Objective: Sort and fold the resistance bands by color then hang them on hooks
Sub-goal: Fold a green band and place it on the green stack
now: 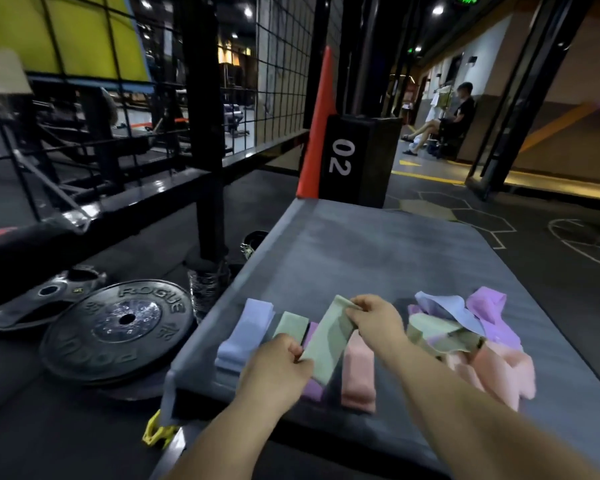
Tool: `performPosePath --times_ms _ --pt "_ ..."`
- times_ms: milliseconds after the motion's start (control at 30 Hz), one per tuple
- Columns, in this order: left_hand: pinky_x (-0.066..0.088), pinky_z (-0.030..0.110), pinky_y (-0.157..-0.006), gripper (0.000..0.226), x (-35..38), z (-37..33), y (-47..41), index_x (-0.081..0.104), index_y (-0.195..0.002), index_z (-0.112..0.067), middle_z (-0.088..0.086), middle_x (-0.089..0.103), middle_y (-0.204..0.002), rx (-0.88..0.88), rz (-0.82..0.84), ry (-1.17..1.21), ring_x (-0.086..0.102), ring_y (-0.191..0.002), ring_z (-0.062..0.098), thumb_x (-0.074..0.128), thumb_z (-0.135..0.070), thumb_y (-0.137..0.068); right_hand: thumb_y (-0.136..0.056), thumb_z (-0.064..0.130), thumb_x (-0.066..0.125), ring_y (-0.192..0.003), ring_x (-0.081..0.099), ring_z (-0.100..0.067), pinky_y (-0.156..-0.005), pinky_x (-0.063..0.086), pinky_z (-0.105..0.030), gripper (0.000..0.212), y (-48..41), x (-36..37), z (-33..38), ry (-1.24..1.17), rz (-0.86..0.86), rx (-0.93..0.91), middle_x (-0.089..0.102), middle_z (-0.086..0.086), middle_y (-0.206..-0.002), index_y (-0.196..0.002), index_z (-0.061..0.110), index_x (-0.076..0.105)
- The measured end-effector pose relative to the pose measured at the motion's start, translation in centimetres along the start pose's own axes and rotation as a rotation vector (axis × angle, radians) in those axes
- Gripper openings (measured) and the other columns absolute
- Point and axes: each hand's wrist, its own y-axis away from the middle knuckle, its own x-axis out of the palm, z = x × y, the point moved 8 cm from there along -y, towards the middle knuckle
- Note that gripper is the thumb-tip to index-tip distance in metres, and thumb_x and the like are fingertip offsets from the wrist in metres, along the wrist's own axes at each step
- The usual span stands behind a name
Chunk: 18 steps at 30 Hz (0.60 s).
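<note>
The purple band (313, 389) on the grey mat (378, 251) is mostly hidden under the green band (326, 341). The left hand (274, 372) pinches that band at its near end and the right hand (371, 320) at its far end, holding it flat over the folded row: a blue band (246, 330), a folded green band (290, 325), a pink band (359, 372). The loose pile (465, 336) to the right is blurred. The floor plate (118, 327) reads "ROGUE"; the black box (357, 157) behind reads "02".
</note>
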Motion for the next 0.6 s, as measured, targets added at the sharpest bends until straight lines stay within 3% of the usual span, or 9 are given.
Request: performPosePath --times_ms 100,200,333,600 --pt "0.047 0.027 -0.071 0.014 -1.8 1.8 -0.3 0.049 -0.086 -0.026 -0.008 0.064 -0.086 -0.054 -0.074 -0.018 0.06 -0.083 0.015 0.058 -0.036 -0.082 -0.084 0.014 0.061 -0.086 0.062 -0.018 -0.073 0.043 -0.025 0.013 -0.4 3.0 1.5 0.056 0.035 -0.002 0.068 0.001 -0.089 -0.092 0.02 0.069" --pt "0.044 0.028 -0.072 0.017 -2.7 2.3 -0.4 0.043 -0.092 -0.025 -0.01 0.051 -0.081 -0.045 -0.11 -0.073 0.051 -0.085 0.018 0.055 -0.035 -0.084 -0.087 0.021 0.061 -0.088 0.06 -0.017 -0.07 0.038 -0.021 0.016 -0.9 5.0 2.2 0.174 0.091 -0.018 0.066 0.003 -0.09 -0.1 0.021 0.07" --pt "0.043 0.029 -0.073 0.019 -2.9 2.5 -0.6 0.04 -0.099 -0.02 -0.011 0.035 -0.072 -0.041 -0.112 -0.13 0.049 -0.083 0.023 0.051 -0.031 -0.088 -0.083 0.028 0.058 -0.104 0.06 -0.02 -0.083 0.047 -0.026 0.023 -1.6 7.0 2.6 0.302 0.115 -0.013 0.07 0.006 -0.104 -0.102 0.031 0.07" --pt "0.046 0.031 -0.08 0.019 -2.7 3.0 -1.1 0.031 -0.095 -0.019 -0.003 0.036 -0.082 -0.07 -0.103 -0.164 0.058 -0.102 0.028 0.047 -0.028 -0.091 -0.085 0.033 0.051 -0.112 0.052 -0.018 -0.093 0.036 -0.036 0.024 -1.9 9.0 3.0 0.559 0.127 -0.011 0.068 0.012 -0.105 -0.1 0.043 0.067"
